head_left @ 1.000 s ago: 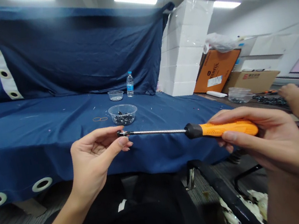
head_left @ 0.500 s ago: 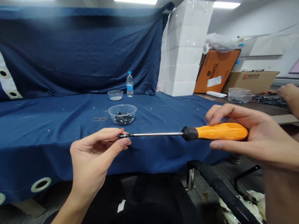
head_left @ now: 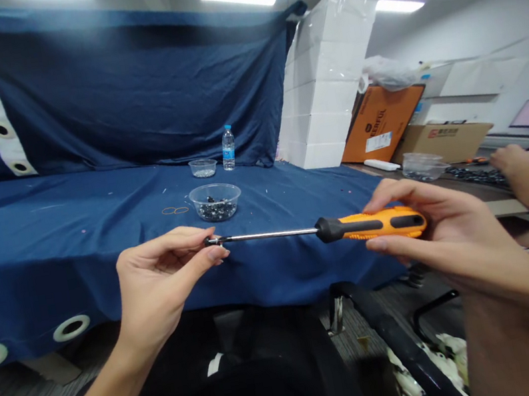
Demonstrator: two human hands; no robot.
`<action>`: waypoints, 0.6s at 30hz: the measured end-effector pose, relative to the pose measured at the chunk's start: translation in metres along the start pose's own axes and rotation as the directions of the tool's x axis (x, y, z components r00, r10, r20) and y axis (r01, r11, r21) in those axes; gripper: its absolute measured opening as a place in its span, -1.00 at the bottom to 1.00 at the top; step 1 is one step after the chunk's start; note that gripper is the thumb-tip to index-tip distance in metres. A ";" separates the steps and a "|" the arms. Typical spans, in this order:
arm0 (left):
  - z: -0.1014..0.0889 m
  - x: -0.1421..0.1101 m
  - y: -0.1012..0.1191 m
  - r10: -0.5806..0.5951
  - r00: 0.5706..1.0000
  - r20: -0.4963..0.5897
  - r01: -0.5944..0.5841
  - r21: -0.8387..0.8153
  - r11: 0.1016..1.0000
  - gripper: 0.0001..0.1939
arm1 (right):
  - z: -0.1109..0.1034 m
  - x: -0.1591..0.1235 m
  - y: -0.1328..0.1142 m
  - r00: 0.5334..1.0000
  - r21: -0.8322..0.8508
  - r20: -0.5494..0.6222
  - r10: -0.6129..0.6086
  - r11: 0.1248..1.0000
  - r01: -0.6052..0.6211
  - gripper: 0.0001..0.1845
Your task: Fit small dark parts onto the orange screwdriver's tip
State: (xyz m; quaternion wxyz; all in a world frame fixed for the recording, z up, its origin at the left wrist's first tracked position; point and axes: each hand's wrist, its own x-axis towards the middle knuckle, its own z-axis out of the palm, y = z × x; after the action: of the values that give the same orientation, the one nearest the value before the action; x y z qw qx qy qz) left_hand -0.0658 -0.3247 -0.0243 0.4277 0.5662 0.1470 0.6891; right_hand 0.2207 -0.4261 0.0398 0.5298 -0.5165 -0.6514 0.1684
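An orange-and-black screwdriver lies level across the view, its handle gripped between the thumb and fingers of my right hand. Its metal shaft points left to a small black part with a shiny metal bit, pinched by my left hand. The screwdriver tip meets that part; fingertips hide most of it, so its exact kind cannot be made out. Just beyond my hands, a clear plastic bowl holds black and silver small parts on the blue cloth.
Farther back stand a smaller clear tub and a water bottle. Rubber bands lie on the blue cloth. At right are cardboard boxes and another person's hand. A black chair armrest is below.
The screwdriver handle has rotated in my right hand, so its black grip strips now face me. Both hands have shifted slightly left, still holding the same things.
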 end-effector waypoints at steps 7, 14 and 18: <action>-0.001 0.000 0.000 0.009 1.000 0.009 -0.009 0.013 1.000 -0.73 | -0.002 -0.001 0.004 0.999 -0.033 -0.026 0.031 0.999 -0.032 -0.74; -0.002 0.002 0.001 -0.017 1.000 0.018 0.017 0.015 1.000 -0.77 | -0.002 0.002 -0.001 0.995 -0.059 0.049 -0.091 0.994 0.094 -0.70; -0.001 0.004 0.002 -0.048 0.999 0.024 0.047 0.014 0.999 -0.82 | -0.002 0.003 0.000 1.000 -0.121 -0.013 0.026 0.992 -0.027 -0.71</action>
State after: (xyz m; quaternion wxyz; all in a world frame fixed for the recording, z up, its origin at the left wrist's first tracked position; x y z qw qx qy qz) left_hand -0.0679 -0.3227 -0.0210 0.4417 0.5738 0.1600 0.6708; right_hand 0.2224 -0.4247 0.0422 0.4988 -0.5572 -0.6505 0.1326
